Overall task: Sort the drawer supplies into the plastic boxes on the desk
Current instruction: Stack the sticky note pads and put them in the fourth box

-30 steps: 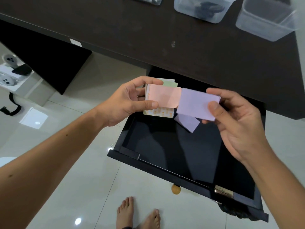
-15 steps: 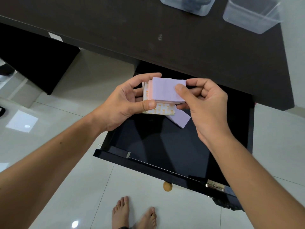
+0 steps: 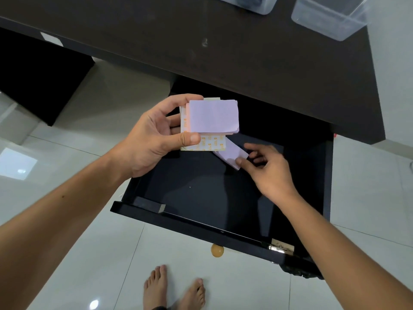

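A stack of paper pads, lilac uppermost over pink and a sheet with orange print too blurred to be read, was held over the open drawer, pinched between thumb and fingers of the left hand. One last lilac pad was seen on the drawer floor, the fingertips of the right hand closing on its edge, though a firm grip could not be confirmed. Sorting was judged mostly unfinished: nothing from the stack had reached the plastic boxes on the desk, where no legible labels were noted.
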